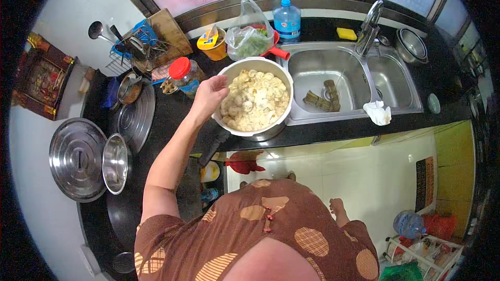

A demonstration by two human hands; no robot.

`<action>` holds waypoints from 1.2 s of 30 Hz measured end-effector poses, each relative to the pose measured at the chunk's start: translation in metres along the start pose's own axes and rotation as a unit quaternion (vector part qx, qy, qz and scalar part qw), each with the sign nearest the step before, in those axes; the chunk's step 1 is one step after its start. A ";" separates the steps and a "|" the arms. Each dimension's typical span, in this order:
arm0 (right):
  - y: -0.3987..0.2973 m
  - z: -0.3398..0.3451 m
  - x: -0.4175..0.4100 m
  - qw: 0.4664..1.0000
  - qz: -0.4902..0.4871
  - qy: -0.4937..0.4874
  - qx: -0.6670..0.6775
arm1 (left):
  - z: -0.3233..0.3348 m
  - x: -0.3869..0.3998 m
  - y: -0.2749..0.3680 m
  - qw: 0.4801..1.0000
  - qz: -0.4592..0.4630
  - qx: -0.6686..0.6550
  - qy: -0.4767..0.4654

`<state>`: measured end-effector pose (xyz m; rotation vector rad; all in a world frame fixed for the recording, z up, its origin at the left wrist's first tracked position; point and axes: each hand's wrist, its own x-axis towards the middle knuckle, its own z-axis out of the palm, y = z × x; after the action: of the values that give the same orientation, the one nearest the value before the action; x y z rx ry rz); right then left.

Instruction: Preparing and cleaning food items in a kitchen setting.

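Note:
A large metal pot (254, 97) with a black handle stands on the dark counter, full of pale, rounded pieces of food in a creamy mass. My left hand (213, 95) is held over the pot's left rim with its fingers loosely curled; I see nothing in it, and whether it touches the food is unclear. Down at my right side hangs my right hand (336, 205), well away from the counter, its fingers partly curled and apparently holding nothing. Left of the pot stands a clear jar with a red lid (180, 68).
The steel double sink (328, 66) on the right holds leaf-like bundles (322, 99), with a white cloth (377, 113) on its edge. Behind the pot are a plastic bag of greens (250, 43) and a blue pump bottle (287, 19). Steel lids (78, 160) and a bowl stand left.

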<state>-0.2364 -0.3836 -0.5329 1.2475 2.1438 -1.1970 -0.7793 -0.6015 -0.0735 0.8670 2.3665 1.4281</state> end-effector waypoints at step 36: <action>-0.387 -0.195 -0.063 0.680 -0.292 0.036 0.671 | 0.249 -0.081 0.060 0.959 0.167 -0.079 -0.215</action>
<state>-0.5127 -0.3486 -0.1953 0.8951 1.4811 -3.3741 -0.5717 -0.4500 -0.1513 1.4172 1.8210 1.3438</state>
